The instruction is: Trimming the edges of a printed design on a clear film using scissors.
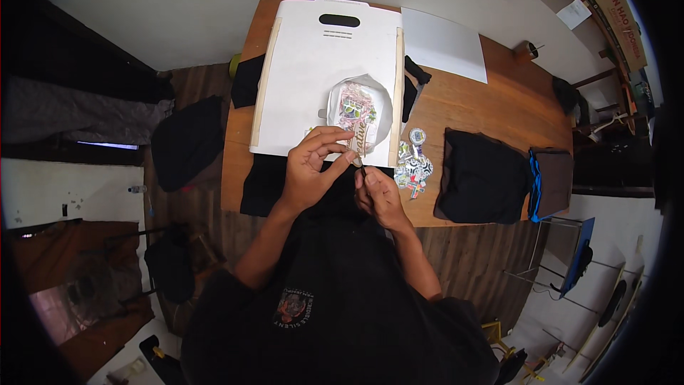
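My left hand point(310, 171) pinches a clear cut-out piece with brown script lettering point(360, 137) between thumb and fingers. Close beside it, my right hand point(380, 196) is closed around a slim dark-handled tool point(362, 171); its tip meets the left fingertips, and its exact kind is too small to tell. Both hands are at the near edge of a white board point(299, 64) with an oval slot. Behind the lettering, a white paper-like tray point(388, 96) on the board holds several colourful printed cut-outs point(353, 103). More cut-outs point(415, 164) lie in a pile right of the board.
The board rests on a wooden table point(456, 107), with dark cloth point(285, 189) under its near edge. Folded black garments point(481, 175) lie at the right. A white sheet point(445, 46) and a brown cup point(526, 50) are farther back. A black-covered seat point(189, 142) stands left.
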